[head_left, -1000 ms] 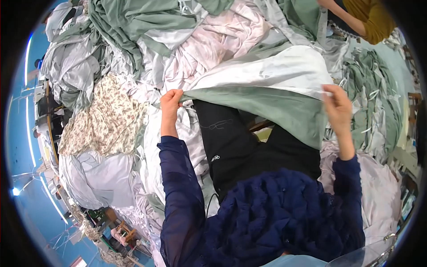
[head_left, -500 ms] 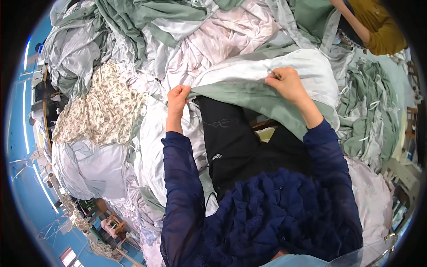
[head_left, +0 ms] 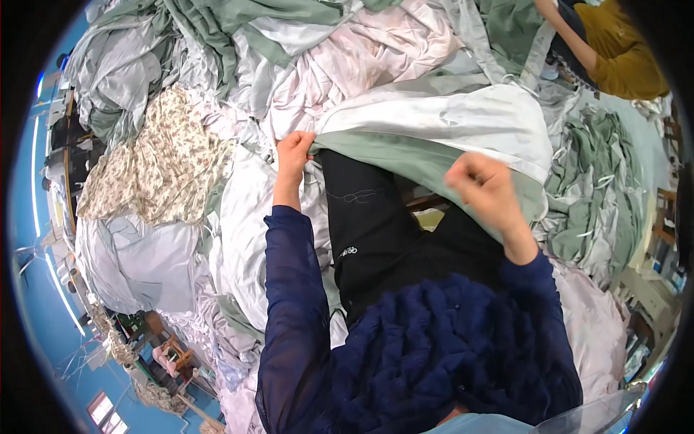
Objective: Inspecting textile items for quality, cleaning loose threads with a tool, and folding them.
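Observation:
A large piece of fabric, green on one face and white on the other, lies across my lap over black trousers (head_left: 369, 217). My left hand (head_left: 294, 153) pinches the left end of its green edge (head_left: 390, 150). The white side (head_left: 463, 112) spreads out beyond that edge. My right hand (head_left: 486, 189) hovers over the right part of the green strip, fingers curled and smeared by motion. Whatever may be between those fingers is not readable. Loose pale thread (head_left: 352, 195) lies on the left trouser leg.
Heaped fabric surrounds me: pale pink (head_left: 361, 58), floral (head_left: 170, 155), light grey (head_left: 137, 260), and green with white (head_left: 596, 188) at right. At the far right, another person in a mustard top (head_left: 614, 50) reaches toward green cloth. A wooden stool (head_left: 177, 354) stands lower left.
My right hand has drawn back toward me and slightly right, away from the white part of the fabric. My left hand keeps its pinch on the edge, nearly in place.

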Tool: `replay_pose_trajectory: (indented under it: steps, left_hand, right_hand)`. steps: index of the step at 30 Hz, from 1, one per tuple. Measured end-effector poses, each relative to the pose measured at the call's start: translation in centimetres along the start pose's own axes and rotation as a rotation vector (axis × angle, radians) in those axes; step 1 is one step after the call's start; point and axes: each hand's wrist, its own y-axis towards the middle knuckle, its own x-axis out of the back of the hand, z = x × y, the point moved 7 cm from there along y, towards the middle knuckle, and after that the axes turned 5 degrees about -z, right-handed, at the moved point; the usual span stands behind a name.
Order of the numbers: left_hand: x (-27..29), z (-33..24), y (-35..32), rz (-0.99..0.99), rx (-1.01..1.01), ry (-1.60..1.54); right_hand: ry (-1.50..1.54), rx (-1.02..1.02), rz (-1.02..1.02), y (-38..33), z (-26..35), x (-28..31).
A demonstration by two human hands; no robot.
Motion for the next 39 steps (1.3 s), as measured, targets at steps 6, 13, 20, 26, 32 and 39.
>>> replay_pose_trajectory:
  steps: [6, 13, 20, 26, 32, 39]
  left_hand:
    - [-0.5, -1.6, -0.5, -0.012, 0.004, -0.023]
    - [-0.4, -1.6, -0.5, 0.013, -0.035, -0.030]
    - [-0.6, -3.0, -1.2, -0.037, -0.159, 0.085]
    - [-0.4, -2.1, -0.5, -0.061, -0.301, 0.173]
    - [-2.2, -2.4, -0.7, -0.022, -0.314, 0.208]
    - [-1.3, -2.6, -1.1, -0.046, -0.315, 0.218]
  right_hand:
    - [-0.522, 0.225, 0.118, -2.3, -5.6, -5.2]
    - [-0.860, 0.176, 0.190, -2.2, -9.5, -5.8]
    - [-0.972, 0.102, 0.154, 0.2, -10.0, -4.1]
    - [-0.229, 0.252, 0.198, -0.9, -4.3, -9.5]
    - [-0.297, 0.246, 0.201, 0.7, -5.1, -15.3]
    - [-0.480, 0.210, 0.014, 0.4, -9.3, -9.7]
